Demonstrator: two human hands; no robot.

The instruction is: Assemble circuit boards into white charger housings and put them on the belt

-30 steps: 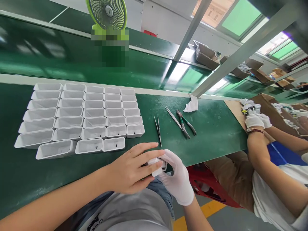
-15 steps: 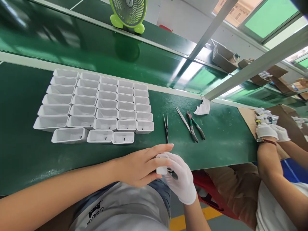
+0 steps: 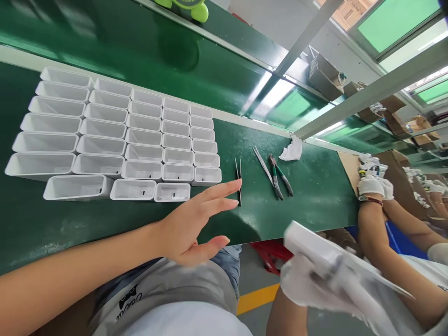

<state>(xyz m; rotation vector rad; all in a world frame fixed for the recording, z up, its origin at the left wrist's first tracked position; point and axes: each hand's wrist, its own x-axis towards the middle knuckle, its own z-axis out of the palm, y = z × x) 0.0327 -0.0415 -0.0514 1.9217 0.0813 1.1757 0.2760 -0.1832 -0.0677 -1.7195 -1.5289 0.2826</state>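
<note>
My left hand (image 3: 196,221) is bare and holds nothing. Its fingers are stretched out and apart over the front of the green table, the fingertips close to a pair of black-handled tweezers (image 3: 238,186). Out past the table's front edge, my right hand (image 3: 303,282) wears a white glove and grips a long white plastic box (image 3: 315,242). Motion blurs the box and the gloved fingers, so details of its far end cannot be made out. Left of the tweezers, white rectangular plastic containers (image 3: 101,154) stand in close rows; dark marks show inside some front ones.
Silver tweezers (image 3: 263,164) and green-handled pliers (image 3: 280,177) lie on the green table (image 3: 315,191), near a crumpled white cloth (image 3: 292,148). To the right, a co-worker's gloved hands (image 3: 373,185) are at a cardboard box (image 3: 397,170). A red stool (image 3: 271,254) stands below the table edge.
My hands have come apart. The gloved right hand has swung right, away from the left, with the white box showing in it. My left fingers have spread. The view has shifted a little.
</note>
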